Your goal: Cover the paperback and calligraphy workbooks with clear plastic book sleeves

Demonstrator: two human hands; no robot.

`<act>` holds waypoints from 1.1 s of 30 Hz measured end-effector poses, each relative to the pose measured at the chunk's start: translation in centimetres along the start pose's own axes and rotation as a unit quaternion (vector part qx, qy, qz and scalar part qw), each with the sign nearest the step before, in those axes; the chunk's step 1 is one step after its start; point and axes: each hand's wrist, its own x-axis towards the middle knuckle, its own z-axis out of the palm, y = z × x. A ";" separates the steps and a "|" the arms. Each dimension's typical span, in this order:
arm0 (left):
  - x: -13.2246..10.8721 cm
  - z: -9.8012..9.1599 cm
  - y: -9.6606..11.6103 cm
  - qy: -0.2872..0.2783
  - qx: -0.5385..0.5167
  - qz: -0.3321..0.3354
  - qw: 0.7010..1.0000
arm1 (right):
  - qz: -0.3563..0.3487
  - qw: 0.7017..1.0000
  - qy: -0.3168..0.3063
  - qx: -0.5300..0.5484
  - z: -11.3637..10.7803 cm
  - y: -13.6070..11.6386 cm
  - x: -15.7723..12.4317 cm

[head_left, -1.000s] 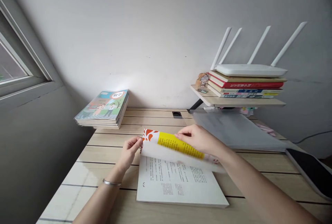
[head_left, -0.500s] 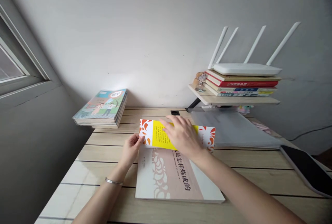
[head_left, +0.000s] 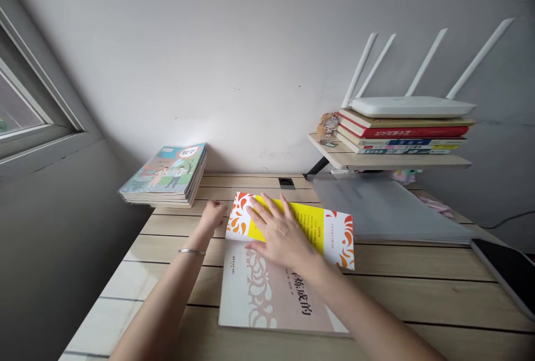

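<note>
Lying on the slatted table (head_left: 418, 294), the open book (head_left: 236, 305) is turned sideways, its long axis run left to right with the right end angled slightly nearer; its title is read from far edge to near; along the far side a yellow-and-orange patterned flap (head_left: 341, 238) is laid back, pressed by the right hand (head_left: 276, 235), whose fingers are spread wide; the left hand (head_left: 213, 213) is curled just beside the flap's left corner, and whether anything is held cannot be told; the book is flanked by stacked textbooks (head_left: 167, 177) far left and a translucent folder (head_left: 376, 210) far right; part of the title is hidden by the right arm.
</note>
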 end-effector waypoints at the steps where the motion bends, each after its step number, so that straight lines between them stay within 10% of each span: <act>1: 0.4 0.1 0.1 -0.016 -0.015 -0.020 1.000 | 0.000 1.000 -0.004 0.008 0.0 -0.3 -0.2; 12: 1.6 1.0 1.8 -0.138 -0.186 -0.103 0.967 | 0.007 0.999 -0.009 0.033 1.3 -2.4 -1.9; 33: -3.7 -0.7 0.2 -0.276 -0.334 0.057 0.899 | -0.008 1.000 0.018 0.000 1.9 -2.8 -1.8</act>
